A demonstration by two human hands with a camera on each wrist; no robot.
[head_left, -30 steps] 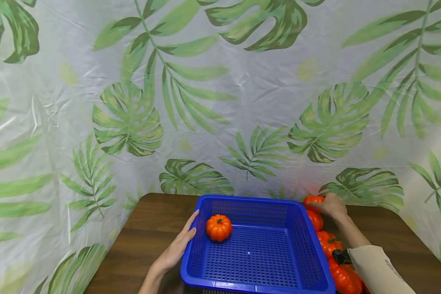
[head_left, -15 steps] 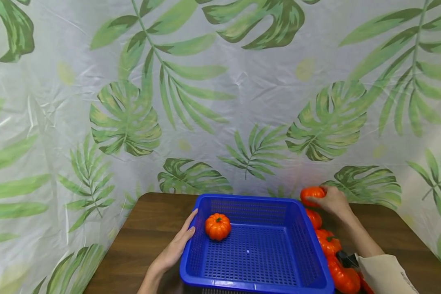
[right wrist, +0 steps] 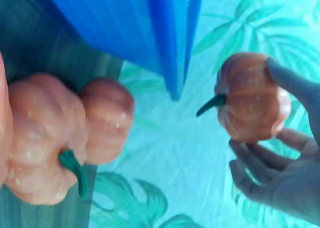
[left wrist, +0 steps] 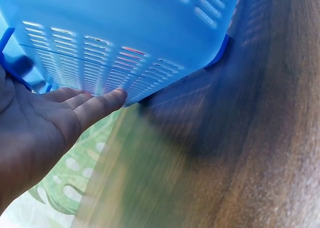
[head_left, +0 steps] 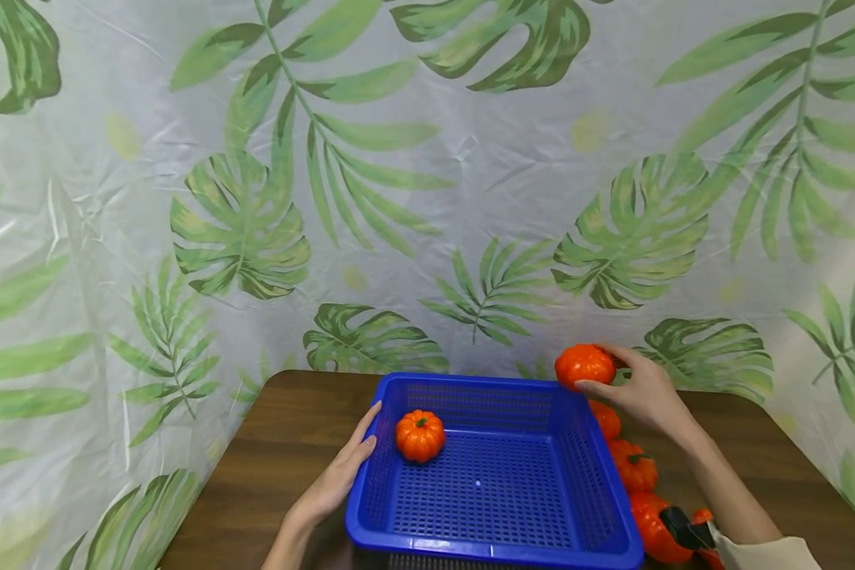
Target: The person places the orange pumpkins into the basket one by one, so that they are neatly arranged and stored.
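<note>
My right hand (head_left: 644,392) holds a small orange toy pumpkin (head_left: 584,366) between thumb and fingers, raised above the far right corner of a blue plastic basket (head_left: 495,546). In the right wrist view, the held pumpkin's green stem (right wrist: 212,104) points away from the palm. With straight fingers, my left hand (head_left: 338,475) rests against the outside of the basket's left wall; the left wrist view shows the fingers along its slotted side (left wrist: 107,63). Inside the basket, toward the back left, sits another orange pumpkin (head_left: 420,436).
Several orange pumpkins stand in a row along the basket's right side, among them one with a green stem (head_left: 634,465) and a larger one (head_left: 657,526) nearer me. The brown wooden table (head_left: 271,443) ends at a leaf-patterned sheet (head_left: 499,198) hanging behind it.
My right hand has lifted the pumpkin from the far end of the row and brought it up and left, toward the basket's far right corner. The left hand stays at the basket.
</note>
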